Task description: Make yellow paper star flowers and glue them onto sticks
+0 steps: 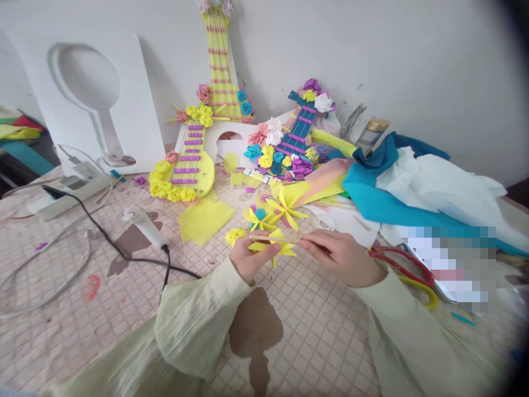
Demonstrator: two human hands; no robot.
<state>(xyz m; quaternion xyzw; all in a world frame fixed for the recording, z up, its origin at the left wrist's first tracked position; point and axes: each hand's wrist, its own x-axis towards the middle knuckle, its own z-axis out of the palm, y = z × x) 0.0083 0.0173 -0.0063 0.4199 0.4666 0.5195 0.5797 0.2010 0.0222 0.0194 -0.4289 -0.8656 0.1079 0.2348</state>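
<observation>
1. Two star-shaped yellow paper flowers (pixel 286 208) lie formed mid-frame; a third flower (pixel 287 250), just below them at centre, looks unfinished.
2. The left hand (pixel 252 260) appears to pinch it, nearly closed (its exact grip is partly hidden).
3. The right hand (pixel 341 256), fingers curled, grips a thin pale stick (pixel 276 239) crossing the petals.

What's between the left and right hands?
In the head view, a thin pale stick bridges the gap from the left hand to the right hand; yellow paper petals show around it.
</observation>
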